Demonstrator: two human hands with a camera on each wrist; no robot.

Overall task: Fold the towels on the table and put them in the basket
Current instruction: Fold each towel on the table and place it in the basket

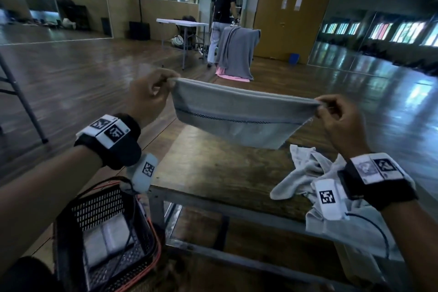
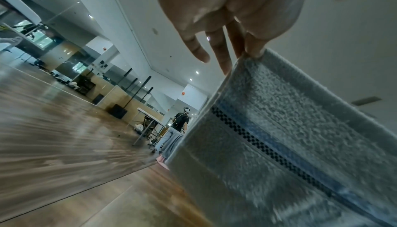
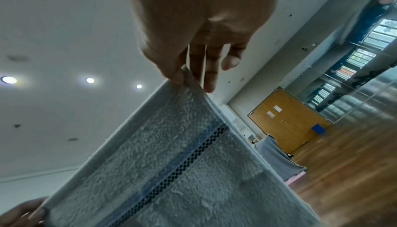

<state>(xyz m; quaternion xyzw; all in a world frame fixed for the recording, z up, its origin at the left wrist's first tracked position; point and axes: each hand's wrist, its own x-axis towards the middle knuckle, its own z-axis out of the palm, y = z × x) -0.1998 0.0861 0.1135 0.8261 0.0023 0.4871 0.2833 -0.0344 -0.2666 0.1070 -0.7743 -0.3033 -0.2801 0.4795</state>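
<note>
A grey towel [image 1: 237,116] with a dark checked stripe hangs stretched in the air above the wooden table [image 1: 213,168]. My left hand [image 1: 151,95] pinches its upper left corner and my right hand [image 1: 331,111] pinches its upper right corner. The left wrist view shows thumb and finger on the towel [image 2: 290,128] corner, the other fingers loose. In the right wrist view the same pinch holds the towel [image 3: 171,162]. A crumpled pale towel [image 1: 305,173] lies on the table's right side under my right wrist. The black basket [image 1: 78,216] stands low at the left with a folded towel [image 1: 106,239] inside.
The basket has orange trim and sits beside the table's metal frame [image 1: 213,201]. A person [image 1: 222,12] with a headset stands far back by a grey cloth draped over a stand [image 1: 237,52]. A white folding table [image 1: 182,22] and a wooden door [image 1: 294,14] are beyond.
</note>
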